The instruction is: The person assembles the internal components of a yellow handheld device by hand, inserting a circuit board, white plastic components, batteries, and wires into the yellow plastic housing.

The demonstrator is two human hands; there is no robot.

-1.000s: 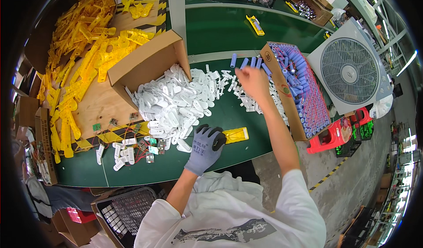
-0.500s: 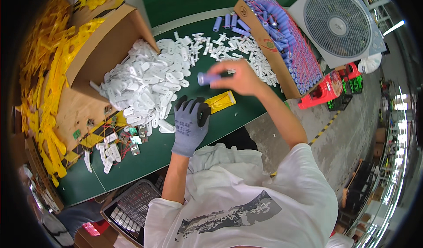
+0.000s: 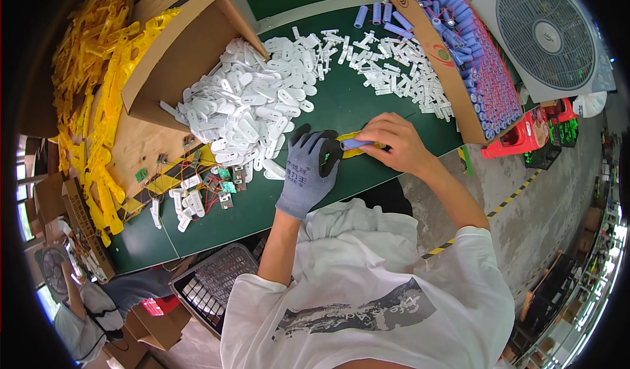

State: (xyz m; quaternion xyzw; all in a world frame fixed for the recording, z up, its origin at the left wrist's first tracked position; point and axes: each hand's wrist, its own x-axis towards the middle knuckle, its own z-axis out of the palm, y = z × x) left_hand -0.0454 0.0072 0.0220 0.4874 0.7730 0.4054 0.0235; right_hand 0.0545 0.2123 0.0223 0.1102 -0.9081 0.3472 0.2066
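Note:
My left hand [image 3: 311, 172], in a grey glove with black fingertips, is closed around the left end of a yellow plastic casing [image 3: 352, 153] over the green table. A purple cylindrical battery cell [image 3: 354, 144] lies along the casing, pinched by my bare right hand [image 3: 396, 144]. The right fingertips cover the cell's far end, and the glove hides part of the casing. Left of and beyond my hands spreads a heap of white plastic shells [image 3: 243, 110]. Small white plastic pieces [image 3: 403, 74] lie scattered farther right.
A cardboard box of purple cells [image 3: 472, 61] stands at the right, with a grey fan [image 3: 545, 38] beyond it. Several loose cells [image 3: 387, 15] lie beside that box. To the left are an open cardboard box [image 3: 172, 54], yellow casings [image 3: 98, 126] and wired circuit boards [image 3: 220, 182].
My right hand has brought the cell down onto the casing, close to my left hand. The left hand keeps its grip. The whole view has shifted slightly.

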